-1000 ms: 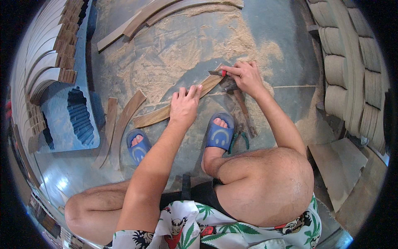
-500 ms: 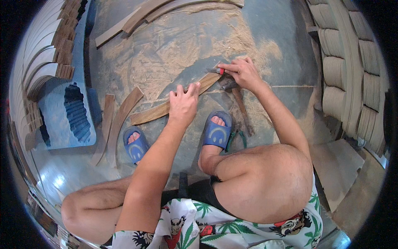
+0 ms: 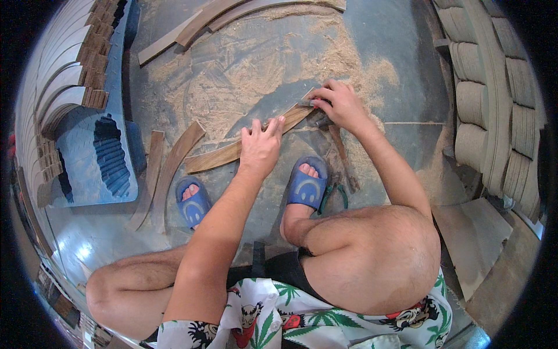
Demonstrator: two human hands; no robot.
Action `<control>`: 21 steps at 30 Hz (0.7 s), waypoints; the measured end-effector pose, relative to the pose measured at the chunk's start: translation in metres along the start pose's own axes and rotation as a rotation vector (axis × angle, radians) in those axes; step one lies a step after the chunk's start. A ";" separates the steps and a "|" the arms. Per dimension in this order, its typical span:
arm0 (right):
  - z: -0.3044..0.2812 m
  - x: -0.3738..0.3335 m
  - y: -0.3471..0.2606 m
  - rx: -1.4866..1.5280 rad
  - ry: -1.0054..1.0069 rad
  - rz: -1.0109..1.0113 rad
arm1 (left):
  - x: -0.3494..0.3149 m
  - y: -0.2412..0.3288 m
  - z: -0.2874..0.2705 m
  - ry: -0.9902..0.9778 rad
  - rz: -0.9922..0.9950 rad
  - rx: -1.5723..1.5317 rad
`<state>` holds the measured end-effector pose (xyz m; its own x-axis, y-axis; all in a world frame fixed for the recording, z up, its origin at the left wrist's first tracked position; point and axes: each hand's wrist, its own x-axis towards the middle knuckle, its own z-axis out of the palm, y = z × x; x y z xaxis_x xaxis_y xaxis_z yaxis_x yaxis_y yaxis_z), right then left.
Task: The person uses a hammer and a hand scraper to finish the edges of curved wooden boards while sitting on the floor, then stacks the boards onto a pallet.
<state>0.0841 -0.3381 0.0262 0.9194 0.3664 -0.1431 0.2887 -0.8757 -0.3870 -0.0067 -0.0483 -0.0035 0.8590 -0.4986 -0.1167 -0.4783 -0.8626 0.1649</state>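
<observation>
A curved wooden strip (image 3: 218, 158) lies slantwise on the floor ahead of my feet. My left hand (image 3: 260, 143) grips it near the middle, fingers hooked over its far edge. At the strip's right end, my right hand (image 3: 340, 106) pinches a small tool with a grey metal blade (image 3: 306, 103) and a red part. The blade rests on or just over the strip; I cannot tell which. My fingers hide most of that tool's handle. A hammer with a wooden handle (image 3: 339, 146) lies below my right hand, its head partly in shadow.
Green-handled pliers (image 3: 335, 198) lie beside my right blue slipper (image 3: 307, 185). Two curved strips (image 3: 174, 174) lie to the left, near a blue pallet (image 3: 87, 183) bearing stacked curved pieces. More strips (image 3: 203, 26) lie at the far side. Sawdust (image 3: 215, 87) covers the floor. Stacked bundles (image 3: 469, 96) line the right.
My right hand has tilted and lowered slightly, turning the small tool so its blade sits closer along the strip's end. My left hand keeps its hold on the strip.
</observation>
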 end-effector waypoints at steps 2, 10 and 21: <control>0.007 0.002 -0.005 0.019 0.050 0.003 | 0.001 0.001 0.000 -0.002 0.003 0.010; 0.017 0.021 -0.014 0.092 0.027 -0.025 | 0.001 0.002 -0.003 -0.003 -0.003 -0.011; 0.017 0.042 -0.023 0.023 -0.058 -0.050 | 0.001 0.002 -0.005 -0.021 -0.010 -0.018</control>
<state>0.1113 -0.2970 0.0138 0.8868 0.4274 -0.1757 0.3267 -0.8488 -0.4158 -0.0054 -0.0500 0.0015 0.8597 -0.4915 -0.1391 -0.4658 -0.8661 0.1816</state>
